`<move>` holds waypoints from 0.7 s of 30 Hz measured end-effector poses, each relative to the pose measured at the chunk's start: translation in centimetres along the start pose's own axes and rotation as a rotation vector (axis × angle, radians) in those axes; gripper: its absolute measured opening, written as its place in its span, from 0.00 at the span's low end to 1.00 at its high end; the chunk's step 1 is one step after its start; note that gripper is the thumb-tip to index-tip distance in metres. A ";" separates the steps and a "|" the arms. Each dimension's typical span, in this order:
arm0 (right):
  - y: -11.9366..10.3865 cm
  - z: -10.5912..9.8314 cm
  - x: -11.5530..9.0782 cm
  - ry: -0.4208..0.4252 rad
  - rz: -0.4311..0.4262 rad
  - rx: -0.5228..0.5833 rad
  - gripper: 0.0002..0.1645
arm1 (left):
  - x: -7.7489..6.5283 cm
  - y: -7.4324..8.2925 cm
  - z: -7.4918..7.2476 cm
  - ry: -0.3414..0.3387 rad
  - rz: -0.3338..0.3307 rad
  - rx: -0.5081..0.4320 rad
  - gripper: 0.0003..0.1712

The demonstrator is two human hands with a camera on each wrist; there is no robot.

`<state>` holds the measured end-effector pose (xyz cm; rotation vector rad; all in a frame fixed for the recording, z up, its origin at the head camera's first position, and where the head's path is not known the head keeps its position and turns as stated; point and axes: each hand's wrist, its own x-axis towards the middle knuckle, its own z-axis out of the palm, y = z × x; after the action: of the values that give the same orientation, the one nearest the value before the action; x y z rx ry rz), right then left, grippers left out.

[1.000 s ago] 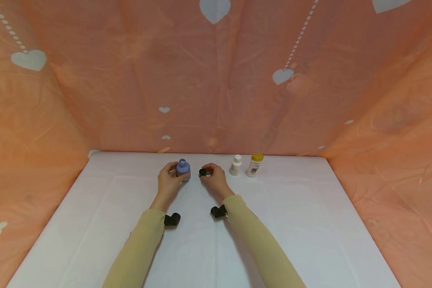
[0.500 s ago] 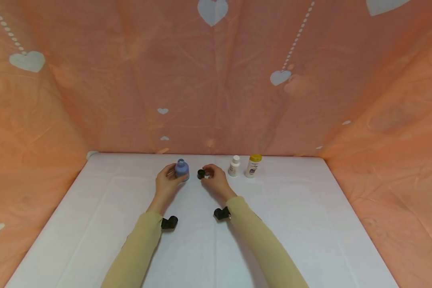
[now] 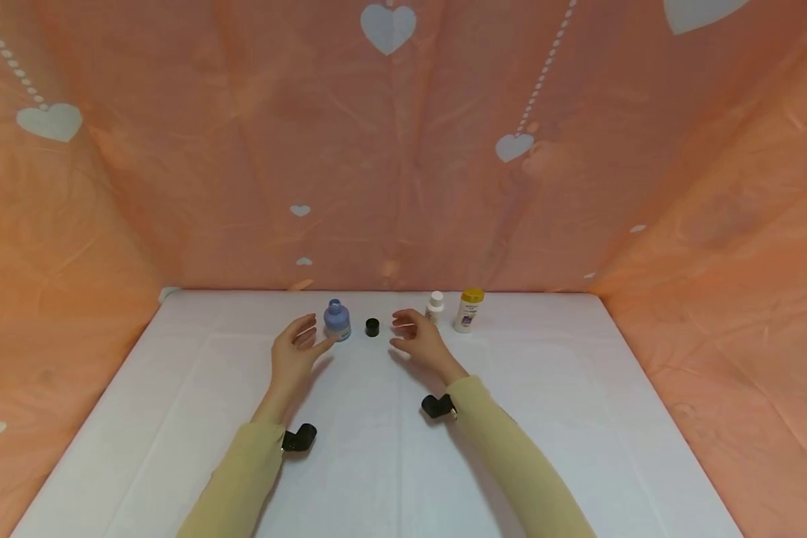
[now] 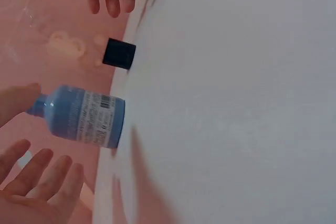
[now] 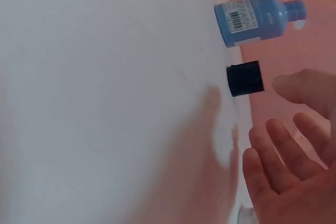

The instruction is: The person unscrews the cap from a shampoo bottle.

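A blue bottle without a cap stands upright on the white table, its printed label and barcode showing in both wrist views. Just right of it sits a small black cap. My left hand is beside the bottle on its left, fingers spread and apart from it, holding nothing. On the other side, my right hand hovers right of the cap with loosely bent fingers and nothing in them. In the right wrist view a gap shows between the thumb and the cap.
Behind my right hand stands a small white bottle, partly hidden by it. A white bottle with a yellow cap is to its right. An orange curtain with hearts rises along the back edge of the white table.
My left hand has let go of the blue bottle and drawn back leftward. My right hand has released the black cap onto the table and moved right.
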<state>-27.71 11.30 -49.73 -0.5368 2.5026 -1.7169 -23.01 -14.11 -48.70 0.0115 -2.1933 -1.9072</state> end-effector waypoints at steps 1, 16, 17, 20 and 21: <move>-0.1 -0.2 -0.3 -0.007 -0.014 0.004 0.30 | -0.2 0.1 0.0 0.008 0.015 -0.008 0.34; -4.5 -5.2 -5.1 -0.033 -0.060 0.093 0.28 | -2.7 5.0 2.3 -0.182 0.087 -0.123 0.32; -4.5 -5.5 -5.3 -0.020 -0.061 0.093 0.28 | -2.7 5.3 2.6 -0.197 0.087 -0.123 0.32; -4.5 -6.2 -5.7 0.011 -0.063 0.107 0.29 | -2.5 5.6 3.7 -0.231 0.085 -0.135 0.32; -4.5 -6.5 -5.8 0.021 -0.064 0.113 0.30 | -2.4 5.6 4.1 -0.242 0.082 -0.141 0.32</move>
<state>-22.72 17.46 -43.98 -0.5989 2.4093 -1.8824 -20.57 -8.90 -44.11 -0.3455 -2.1589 -2.1073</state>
